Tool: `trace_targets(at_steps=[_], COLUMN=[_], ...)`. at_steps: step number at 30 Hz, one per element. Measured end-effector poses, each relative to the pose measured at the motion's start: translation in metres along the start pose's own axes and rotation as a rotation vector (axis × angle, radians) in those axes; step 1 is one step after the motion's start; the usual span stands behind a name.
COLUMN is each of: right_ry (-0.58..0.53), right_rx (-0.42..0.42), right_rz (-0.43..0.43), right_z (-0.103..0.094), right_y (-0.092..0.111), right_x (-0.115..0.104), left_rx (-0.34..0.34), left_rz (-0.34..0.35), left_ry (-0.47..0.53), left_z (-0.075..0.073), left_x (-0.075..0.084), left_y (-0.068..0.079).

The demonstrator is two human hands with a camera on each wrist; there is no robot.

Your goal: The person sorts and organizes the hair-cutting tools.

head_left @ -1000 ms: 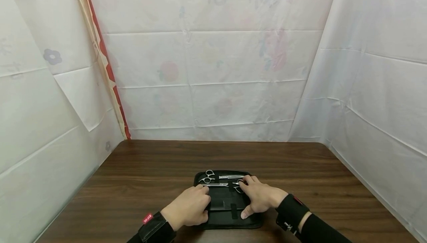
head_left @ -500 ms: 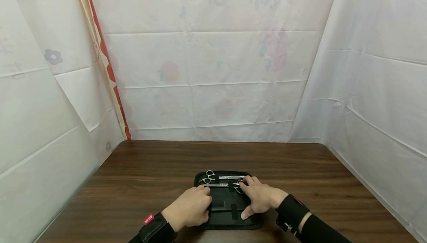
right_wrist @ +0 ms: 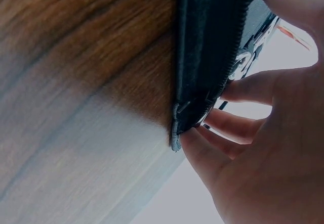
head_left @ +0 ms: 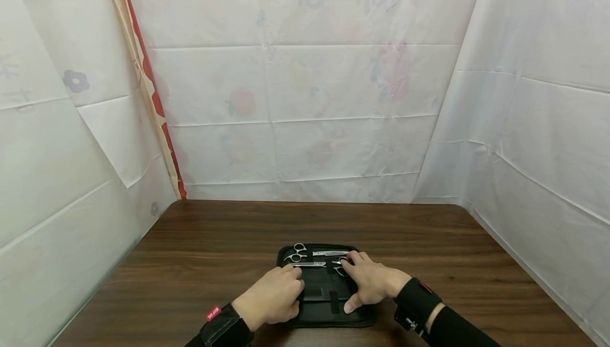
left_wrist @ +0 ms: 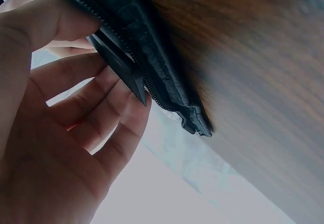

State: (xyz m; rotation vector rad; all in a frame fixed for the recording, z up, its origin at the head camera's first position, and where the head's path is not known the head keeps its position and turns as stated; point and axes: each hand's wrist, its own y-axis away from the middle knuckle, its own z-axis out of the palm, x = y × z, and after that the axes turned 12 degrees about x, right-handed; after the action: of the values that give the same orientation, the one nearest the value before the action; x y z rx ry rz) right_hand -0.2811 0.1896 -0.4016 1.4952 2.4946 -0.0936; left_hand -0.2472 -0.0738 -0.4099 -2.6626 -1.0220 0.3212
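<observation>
Black zip case (head_left: 319, 315) lies open on wooden table (head_left: 200, 262), two scissors (head_left: 330, 253) in its far half, left hand (head_left: 270, 295) pinching thin black panel (left_wrist: 119, 64) at its left edge, right hand (head_left: 374, 280) spread wide, touching its right side.

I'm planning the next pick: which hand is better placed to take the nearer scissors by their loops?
The right hand, probably: its fingertips are close to the loop end of the nearer scissors. The left hand is at their blade end, seemingly holding a black flat piece.
</observation>
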Motion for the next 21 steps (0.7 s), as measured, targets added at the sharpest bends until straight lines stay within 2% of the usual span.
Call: trace_targets(at_steps=[10, 18, 21], right_ry=[-0.009, -0.007, -0.003], right_rx=[-0.001, -0.004, 0.000], right_rz=[-0.004, 0.001, 0.004], right_z=[0.0002, 0.0007, 0.0004], right_y=[-0.0001, -0.0012, -0.0014], right_x=[0.0002, 0.0012, 0.0016], left_rx=[0.012, 0.080, 0.081], left_rz=[0.004, 0.042, 0.045], left_ry=[-0.004, -0.059, -0.061], left_z=[0.0008, 0.0003, 0.0000], left_x=[0.0017, 0.0055, 0.0063], left_y=[0.0003, -0.0013, -0.0021])
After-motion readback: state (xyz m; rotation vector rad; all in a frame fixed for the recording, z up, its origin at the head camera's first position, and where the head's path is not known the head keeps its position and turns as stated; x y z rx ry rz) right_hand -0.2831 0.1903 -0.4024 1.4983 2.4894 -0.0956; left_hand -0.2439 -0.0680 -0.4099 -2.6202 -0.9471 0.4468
